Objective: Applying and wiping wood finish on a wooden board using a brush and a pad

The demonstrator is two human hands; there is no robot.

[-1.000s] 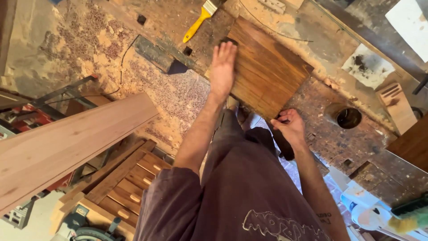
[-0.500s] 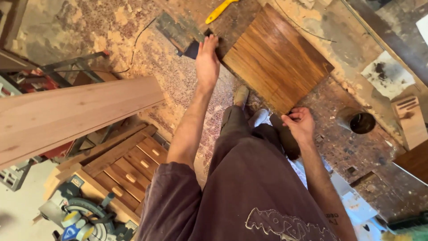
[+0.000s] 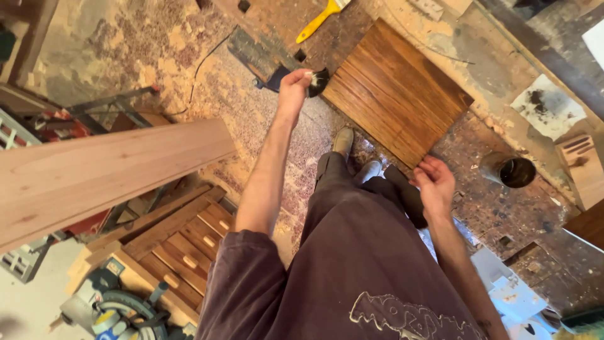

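Sawdust covers the workshop floor (image 3: pixel 157 56), on which the one dark-stained wooden panel (image 3: pixel 396 91) lies flat, just ahead of the person's two shoes. One long pale plank (image 3: pixel 107 170) juts in well to the left of the panel, and one slatted wooden frame (image 3: pixel 176 245) sits below it, further from the panel, with one saw (image 3: pixel 119 311) beyond that. One open can (image 3: pixel 508 170) of dark liquid stands near the panel's right corner.

The right hand (image 3: pixel 434 182) rests at the panel's near corner with its fingers loosely spread. They grip nothing and seem to touch the edge, though the contact is hard to make out. The left hand (image 3: pixel 296 85) hangs just off the panel's left corner, its fingers closed around one small brush (image 3: pixel 318 80) whose dark bristles point at the panel's edge. A second brush, the yellow-handled brush (image 3: pixel 318 19), lies unused on the floor just beyond the panel's far left side.

The step in hand looks like coating the panel, with the brush working at or just off its left edge. The next stroke would call for bringing the bristles onto the wood and drawing them along the grain while the right hand steadies the near corner.
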